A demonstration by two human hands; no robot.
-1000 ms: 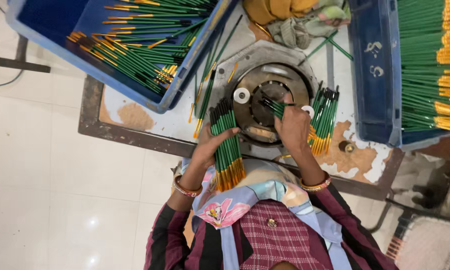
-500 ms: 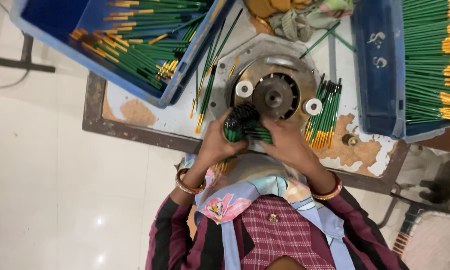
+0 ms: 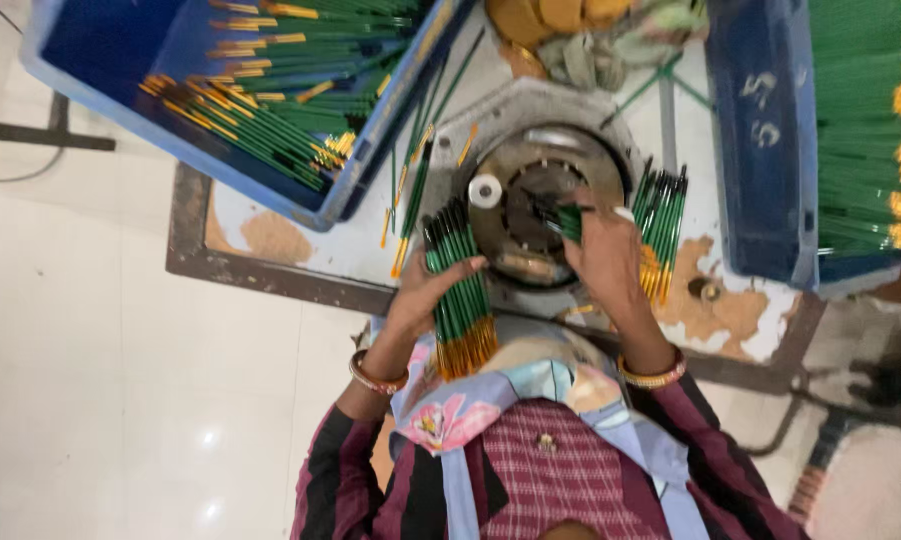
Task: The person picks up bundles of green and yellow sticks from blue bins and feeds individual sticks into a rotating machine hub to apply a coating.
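Head view: left hand point(image 3: 425, 295) fingers wrap a bundle of green sticks point(image 3: 458, 290); right hand point(image 3: 602, 255) fingers pinch a few sticks point(image 3: 567, 220) over the round metal machine point(image 3: 530, 165) on the desk point(image 3: 350, 250).

Pale glossy tiled floor point(image 3: 80, 380) with small light glints at lower left. Worn white surface point(image 3: 355, 250) with chipped patches and a dark metal edge. Thin dark bar point(image 3: 40, 135) crosses the floor at left.

- I see dark sleeves, maroon-striped.
- Checked maroon top, pale blue floral scarf over it.
- Left hand point(image 3: 425, 295): orange-gold bangle at wrist.
- Right hand point(image 3: 605, 262): matching gold bangle.
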